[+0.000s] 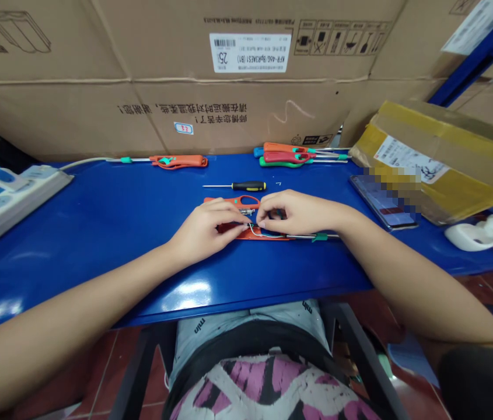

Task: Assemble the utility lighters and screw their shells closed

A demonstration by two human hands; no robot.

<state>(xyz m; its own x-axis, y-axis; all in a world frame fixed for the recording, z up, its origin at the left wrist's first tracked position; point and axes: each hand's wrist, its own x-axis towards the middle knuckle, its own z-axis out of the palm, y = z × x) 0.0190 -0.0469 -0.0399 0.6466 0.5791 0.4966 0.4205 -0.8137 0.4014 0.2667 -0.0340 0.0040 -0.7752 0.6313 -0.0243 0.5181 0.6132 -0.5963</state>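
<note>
An opened orange long-necked lighter (252, 234) lies on the blue table, with its metal neck pointing right and a thin white wire (264, 235) showing along its body. My left hand (205, 229) is closed over the left end of the lighter, thumb and forefinger pinched near the wire's end. From the right, my right hand (301, 211) has its fingers closed in a pinch over the lighter's middle; what sits between those fingertips is hidden. A loose orange casing half (240, 202) lies just beyond my fingers. A black and yellow screwdriver (250, 186) rests farther back.
Several lighters (285, 156) are piled at the back, and an orange one (180, 161) lies back left. A power strip (10, 201) stands on the left. To the right are a phone (381, 201), a taped cardboard box (443, 151) and a white tape roll (467, 236).
</note>
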